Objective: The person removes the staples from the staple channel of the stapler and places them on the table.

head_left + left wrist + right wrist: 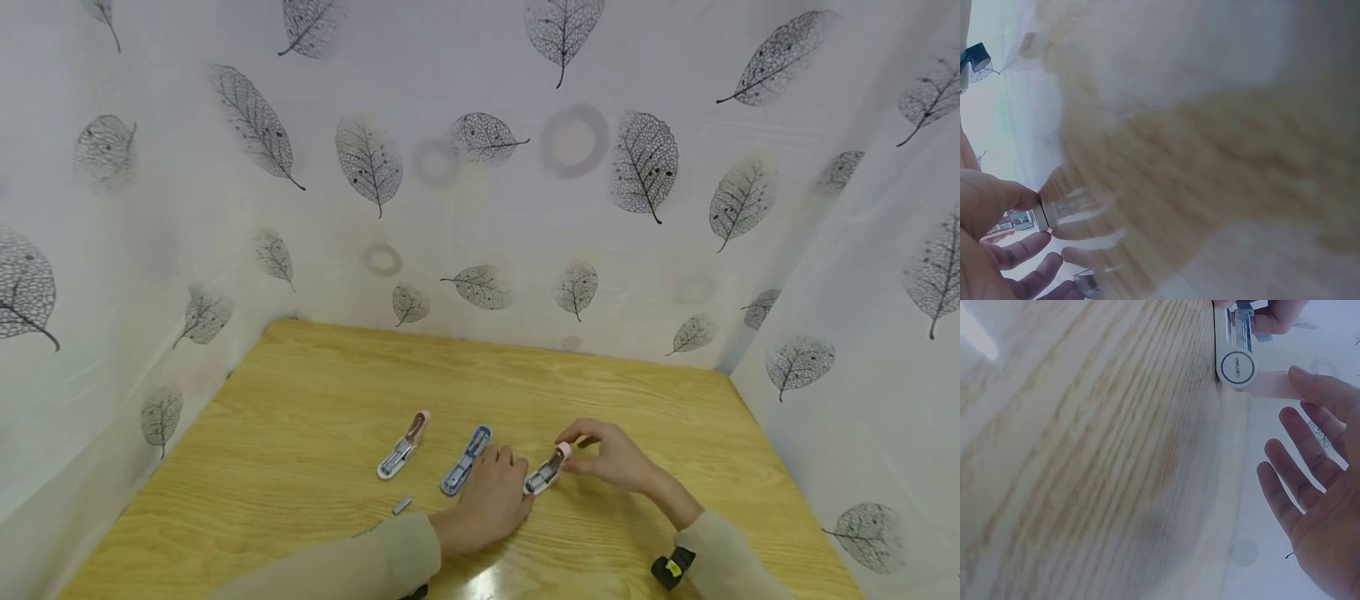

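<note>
A white stapler with a pink top arm (545, 475) lies opened wide on the table, its metal channel exposed. My left hand (491, 504) pinches the front end of its base between thumb and index finger, as the left wrist view shows. From the other side my right hand (611, 457) holds the tip of the raised pink arm with thumb and index finger. Its remaining fingers (1285, 481) spread out loosely in the right wrist view. Just left of my left hand is a blue stapler (466, 461), also opened out, close to the fingertips.
Farther left lies another opened pink-and-white stapler (403, 446). A short strip of staples (402, 505) rests in front of it on the wooden table (300, 400). A white curtain printed with leaves (510, 217) surrounds the table at the back and sides.
</note>
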Tool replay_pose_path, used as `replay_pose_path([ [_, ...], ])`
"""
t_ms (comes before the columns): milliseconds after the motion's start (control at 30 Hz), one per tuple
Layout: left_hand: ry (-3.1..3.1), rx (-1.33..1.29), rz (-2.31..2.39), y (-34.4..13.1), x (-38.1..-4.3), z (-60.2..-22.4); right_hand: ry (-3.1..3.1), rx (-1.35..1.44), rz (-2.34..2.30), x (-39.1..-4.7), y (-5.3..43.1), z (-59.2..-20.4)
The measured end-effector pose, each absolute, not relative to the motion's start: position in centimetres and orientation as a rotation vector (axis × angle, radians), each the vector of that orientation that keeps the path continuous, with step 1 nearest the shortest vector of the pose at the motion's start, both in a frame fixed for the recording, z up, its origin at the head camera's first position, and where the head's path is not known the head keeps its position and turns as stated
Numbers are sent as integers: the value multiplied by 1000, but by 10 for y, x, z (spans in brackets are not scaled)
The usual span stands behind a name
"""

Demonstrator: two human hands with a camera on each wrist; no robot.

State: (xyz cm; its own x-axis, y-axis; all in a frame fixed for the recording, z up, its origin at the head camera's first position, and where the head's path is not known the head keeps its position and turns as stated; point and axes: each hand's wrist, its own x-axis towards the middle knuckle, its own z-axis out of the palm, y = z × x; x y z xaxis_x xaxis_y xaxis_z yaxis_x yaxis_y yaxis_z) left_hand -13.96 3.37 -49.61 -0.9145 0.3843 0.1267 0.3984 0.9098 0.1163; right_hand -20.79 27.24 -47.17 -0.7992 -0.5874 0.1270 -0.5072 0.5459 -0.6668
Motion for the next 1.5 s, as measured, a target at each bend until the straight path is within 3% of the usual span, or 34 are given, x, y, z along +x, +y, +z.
replay_pose_path([
  [1033, -2925, -588, -217, 37, -140, -496, 2599, -858, -1148, -235, 282, -483],
  [1500, -2956, -575, -202, 38, -139, -496, 2626, -750, -1218, -223, 283, -466],
])
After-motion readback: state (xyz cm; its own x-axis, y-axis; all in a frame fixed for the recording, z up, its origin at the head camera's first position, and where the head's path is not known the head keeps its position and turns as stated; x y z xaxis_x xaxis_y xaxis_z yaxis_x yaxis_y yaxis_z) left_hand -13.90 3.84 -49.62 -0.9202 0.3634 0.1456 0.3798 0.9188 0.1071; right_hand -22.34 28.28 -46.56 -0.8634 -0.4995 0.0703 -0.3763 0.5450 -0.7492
